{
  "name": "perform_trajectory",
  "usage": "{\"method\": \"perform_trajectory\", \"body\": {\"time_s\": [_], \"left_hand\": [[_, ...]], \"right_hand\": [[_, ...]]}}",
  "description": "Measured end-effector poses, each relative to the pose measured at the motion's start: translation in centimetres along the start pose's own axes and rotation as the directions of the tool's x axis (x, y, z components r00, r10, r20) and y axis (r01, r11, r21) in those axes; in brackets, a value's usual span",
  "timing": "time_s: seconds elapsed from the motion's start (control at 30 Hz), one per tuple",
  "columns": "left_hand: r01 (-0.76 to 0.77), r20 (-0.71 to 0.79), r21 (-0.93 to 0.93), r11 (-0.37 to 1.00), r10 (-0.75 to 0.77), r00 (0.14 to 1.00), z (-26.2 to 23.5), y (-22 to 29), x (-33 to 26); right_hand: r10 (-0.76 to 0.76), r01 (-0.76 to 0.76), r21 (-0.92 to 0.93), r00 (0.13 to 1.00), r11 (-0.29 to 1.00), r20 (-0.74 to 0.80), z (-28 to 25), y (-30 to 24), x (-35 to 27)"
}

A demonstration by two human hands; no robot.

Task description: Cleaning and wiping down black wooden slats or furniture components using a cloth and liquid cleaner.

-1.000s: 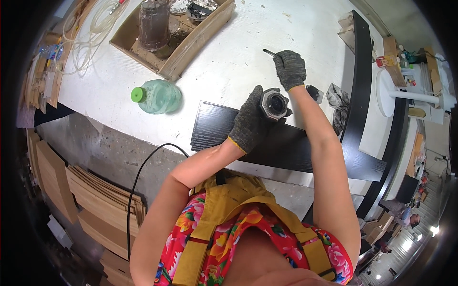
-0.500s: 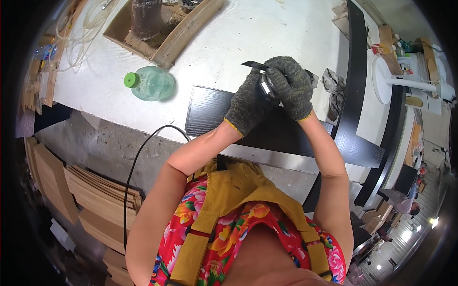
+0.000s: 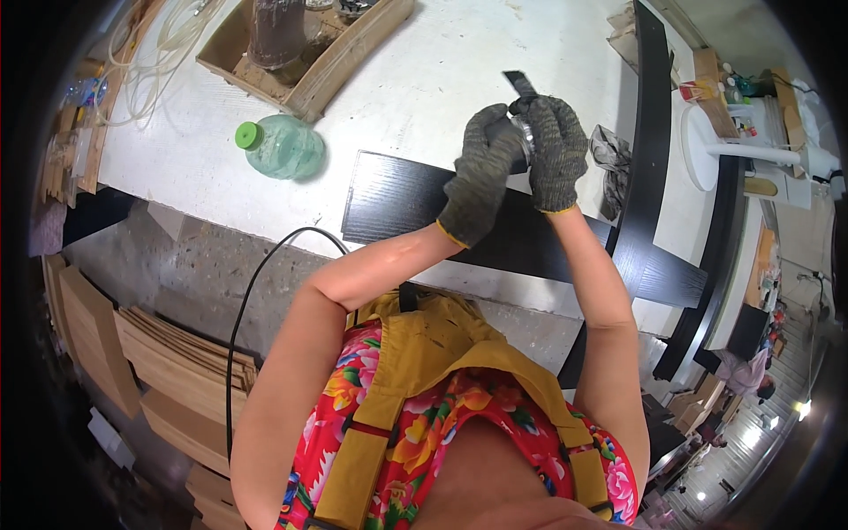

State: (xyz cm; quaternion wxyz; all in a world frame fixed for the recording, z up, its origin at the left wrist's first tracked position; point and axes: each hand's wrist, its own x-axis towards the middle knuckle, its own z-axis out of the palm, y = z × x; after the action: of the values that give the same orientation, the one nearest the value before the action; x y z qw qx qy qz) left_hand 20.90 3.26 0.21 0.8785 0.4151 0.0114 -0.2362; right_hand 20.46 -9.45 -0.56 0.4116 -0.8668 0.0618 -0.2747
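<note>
Both my hands wear dark grey knitted gloves with yellow cuff edges. Above the far edge of a black wood-grained board (image 3: pixel 397 199), my left hand (image 3: pixel 477 181) and my right hand (image 3: pixel 560 159) are closed side by side around a dark object with a silvery part (image 3: pixel 528 137). A flat black strip (image 3: pixel 518 82) juts up and away from between the fingers. Gloves hide most of the object, so its kind cannot be made out. The board lies flat on a white worktable (image 3: pixel 433 106), under my wrists.
A green-capped clear bottle (image 3: pixel 287 150) stands left, near a wooden tray (image 3: pixel 331 84) with a dirty container (image 3: pixel 278 40). Right of my hands are a crumpled grey cloth (image 3: pixel 609 157) and long black boards (image 3: pixel 649 132). A black cable (image 3: pixel 247 291) loops past the table's front edge.
Both hands have turned, and my left hand has shifted right. The black strip has swung from pointing left to pointing up and away.
</note>
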Motion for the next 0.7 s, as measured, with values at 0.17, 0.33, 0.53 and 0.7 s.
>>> {"method": "perform_trajectory", "body": {"time_s": [0.17, 0.33, 0.53, 0.7], "left_hand": [[-0.423, 0.196, 0.408, 0.809, 0.374, 0.906, -2.1, -1.9, 1.2], [-0.249, 0.208, 0.515, 0.82, 0.163, 0.965, -1.9, 2.4, 2.1], [-0.5, 0.354, 0.595, 0.63, 0.353, 0.866, -6.2, 2.7, -2.1], [-0.451, 0.433, 0.741, 0.497, 0.159, 0.887, -8.1, 3.3, -5.7]], "right_hand": [[0.445, -0.407, 0.457, 0.895, 0.791, 0.027, 0.9, -1.9, 0.5], [-0.077, 0.146, -0.516, 0.985, 0.844, 0.152, 1.2, -0.2, 3.4], [0.048, -0.092, -0.203, 0.976, 0.975, -0.214, 7.9, 5.9, 12.9], [-0.018, 0.022, -0.589, 1.0, 0.808, 0.013, 14.3, 10.6, 18.3]]}}
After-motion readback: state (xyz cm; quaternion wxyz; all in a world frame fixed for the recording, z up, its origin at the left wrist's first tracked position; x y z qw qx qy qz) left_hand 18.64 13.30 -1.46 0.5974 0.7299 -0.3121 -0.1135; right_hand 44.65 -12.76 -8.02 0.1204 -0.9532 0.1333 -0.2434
